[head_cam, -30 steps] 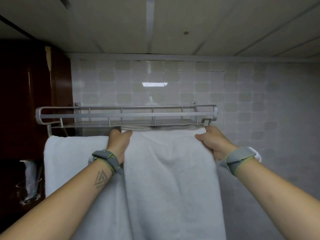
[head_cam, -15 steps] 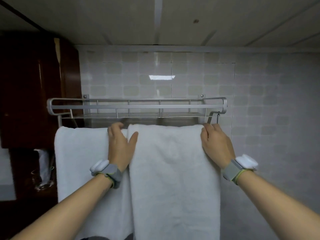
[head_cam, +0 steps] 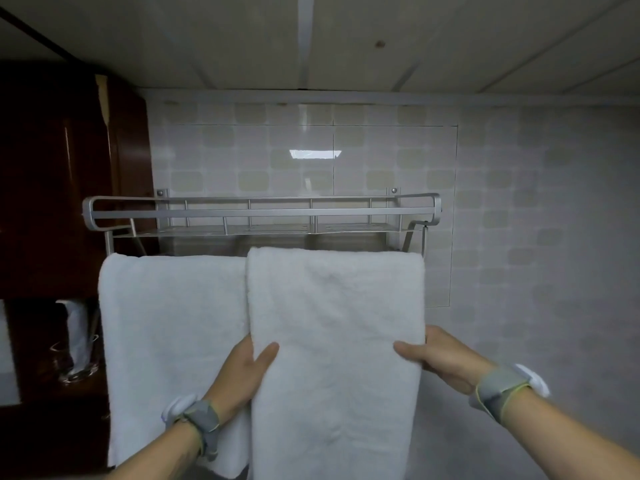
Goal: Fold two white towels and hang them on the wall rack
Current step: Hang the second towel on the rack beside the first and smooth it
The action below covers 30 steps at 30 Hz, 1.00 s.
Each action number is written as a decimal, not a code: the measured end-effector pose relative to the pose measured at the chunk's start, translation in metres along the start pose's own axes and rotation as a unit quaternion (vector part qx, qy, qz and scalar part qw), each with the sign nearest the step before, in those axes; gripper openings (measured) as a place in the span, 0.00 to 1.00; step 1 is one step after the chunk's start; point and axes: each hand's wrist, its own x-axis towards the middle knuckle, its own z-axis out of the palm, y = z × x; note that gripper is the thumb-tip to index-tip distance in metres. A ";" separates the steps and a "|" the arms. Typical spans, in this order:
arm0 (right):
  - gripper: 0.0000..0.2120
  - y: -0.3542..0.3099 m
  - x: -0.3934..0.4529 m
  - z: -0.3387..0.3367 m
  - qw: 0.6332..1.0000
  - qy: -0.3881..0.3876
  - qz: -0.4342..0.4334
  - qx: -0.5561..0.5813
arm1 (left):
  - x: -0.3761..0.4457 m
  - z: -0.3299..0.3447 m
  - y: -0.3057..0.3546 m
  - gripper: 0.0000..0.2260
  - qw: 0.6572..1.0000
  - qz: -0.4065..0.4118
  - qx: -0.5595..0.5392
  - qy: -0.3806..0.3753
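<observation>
Two folded white towels hang side by side over the bar under the metal wall rack (head_cam: 263,213). The left towel (head_cam: 169,323) hangs free, its right edge tucked behind the other. The right towel (head_cam: 336,323) overlaps it slightly in front. My left hand (head_cam: 247,368) grips the right towel's left edge about halfway down, thumb on the front, fingers behind. My right hand (head_cam: 440,358) grips its right edge at the same height, thumb on the front. Both wrists wear grey bands.
A dark red wooden cabinet (head_cam: 59,174) stands left of the rack. Below it a glass holder (head_cam: 78,344) with something white inside sits on a dark shelf. Tiled wall fills the right side. The rack's upper shelf holds nothing I can see.
Both hands have slid down from the top of the right towel, near the bar, to its side edges about halfway down. The towel now hangs smoother.
</observation>
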 end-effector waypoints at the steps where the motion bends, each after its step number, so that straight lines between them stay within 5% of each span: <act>1: 0.25 -0.001 -0.001 0.000 1.000 0.011 -0.010 0.004 | 0.003 0.000 0.005 0.10 1.000 0.009 -0.002 0.012; 3: 0.14 -0.018 -0.003 0.001 0.998 0.037 -0.041 0.016 | 0.011 -0.002 0.020 0.11 0.999 0.022 -0.020 0.046; 7: 0.12 -0.072 0.005 0.005 0.985 0.104 -0.120 0.065 | 0.042 -0.011 0.073 0.05 0.988 0.044 -0.093 0.119; 12: 0.06 -0.125 0.024 0.010 0.968 0.215 -0.119 0.053 | 0.087 -0.015 0.117 0.06 0.976 -0.007 -0.145 0.164; 17: 0.19 -0.124 0.041 0.005 0.942 0.309 -0.128 -0.035 | 0.086 -0.012 0.112 0.03 0.968 -0.061 -0.206 0.132; 21: 0.18 -0.122 0.039 0.008 0.887 0.382 -0.133 -0.222 | 0.097 -0.017 0.118 0.10 0.988 -0.053 -0.091 0.116; 26: 0.09 -0.119 0.037 0.005 0.859 0.421 -0.189 -0.222 | 0.111 -0.018 0.108 0.25 0.977 -0.043 0.034 0.204; 30: 0.06 -0.112 0.040 0.007 0.822 0.421 -0.204 -0.324 | 0.104 -0.007 0.107 0.24 0.962 -0.024 0.061 0.265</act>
